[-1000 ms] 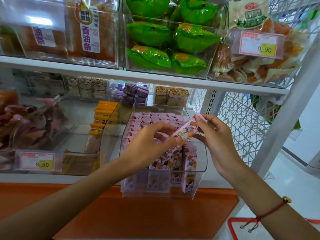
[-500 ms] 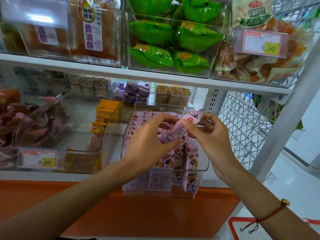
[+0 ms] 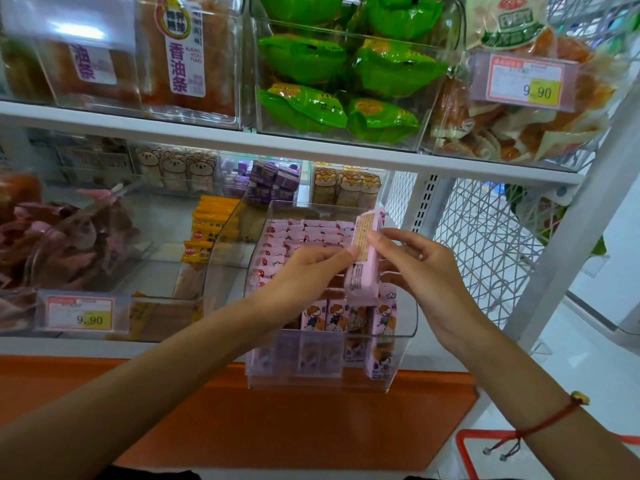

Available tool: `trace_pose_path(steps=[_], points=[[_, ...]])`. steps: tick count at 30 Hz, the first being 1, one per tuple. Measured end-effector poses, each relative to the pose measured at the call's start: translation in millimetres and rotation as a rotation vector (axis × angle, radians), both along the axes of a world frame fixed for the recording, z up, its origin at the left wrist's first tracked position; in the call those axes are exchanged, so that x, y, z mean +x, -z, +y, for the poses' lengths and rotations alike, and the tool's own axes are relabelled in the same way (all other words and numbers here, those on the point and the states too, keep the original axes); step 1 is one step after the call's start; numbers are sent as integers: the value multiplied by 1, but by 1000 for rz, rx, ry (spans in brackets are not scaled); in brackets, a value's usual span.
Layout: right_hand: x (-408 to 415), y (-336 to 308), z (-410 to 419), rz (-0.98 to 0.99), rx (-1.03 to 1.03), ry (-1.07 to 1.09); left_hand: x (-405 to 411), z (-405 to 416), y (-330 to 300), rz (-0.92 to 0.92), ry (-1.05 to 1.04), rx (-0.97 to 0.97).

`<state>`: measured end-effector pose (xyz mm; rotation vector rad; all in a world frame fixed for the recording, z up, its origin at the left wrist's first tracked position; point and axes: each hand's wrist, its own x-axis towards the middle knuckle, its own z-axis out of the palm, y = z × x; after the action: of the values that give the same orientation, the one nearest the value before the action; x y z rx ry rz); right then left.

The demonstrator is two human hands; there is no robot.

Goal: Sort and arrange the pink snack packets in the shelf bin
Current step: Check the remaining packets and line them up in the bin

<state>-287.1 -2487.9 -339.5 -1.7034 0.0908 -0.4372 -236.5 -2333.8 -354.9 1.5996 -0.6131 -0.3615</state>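
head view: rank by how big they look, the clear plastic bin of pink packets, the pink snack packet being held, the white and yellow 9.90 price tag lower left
1. Clear plastic bin, clearly largest.
2. and 3. Held pink snack packet and lower-left price tag: look alike, unranked.

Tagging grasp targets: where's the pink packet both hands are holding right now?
Head view, centre-right: the pink packet stands nearly upright above the clear bin, pinched between the left hand and right hand, over the front row of packets.
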Motion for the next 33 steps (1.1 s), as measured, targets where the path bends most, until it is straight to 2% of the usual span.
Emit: trace_pose_path(steps=[6,11,13,17,19,22,24,28,33], points=[[-2,-1,7,-131,-260,153,1,-2,1,70,30,4],[-6,-4,11,-229,-357,121,1,1,-2,88,70,-10],[-10,-6,10,-264,-378,29,0,5,-3,-66,65,-2],[-15,-7,7,-358,-410,-123,2,14,-5,-500,-34,-27],[-16,-6,6,-378,-405,-147,2,15,-5,-596,-67,-14],[-15,-6,5,-396,-396,-155,3,14,-4,-622,-83,5],[-15,-5,6,-392,-390,-147,4,14,-3,-572,-67,-14],[-11,-2,6,-290,-337,-61,4,11,-5,-347,35,-24],[-4,-1,0,-79,-173,36,2,6,-10,91,84,42]])
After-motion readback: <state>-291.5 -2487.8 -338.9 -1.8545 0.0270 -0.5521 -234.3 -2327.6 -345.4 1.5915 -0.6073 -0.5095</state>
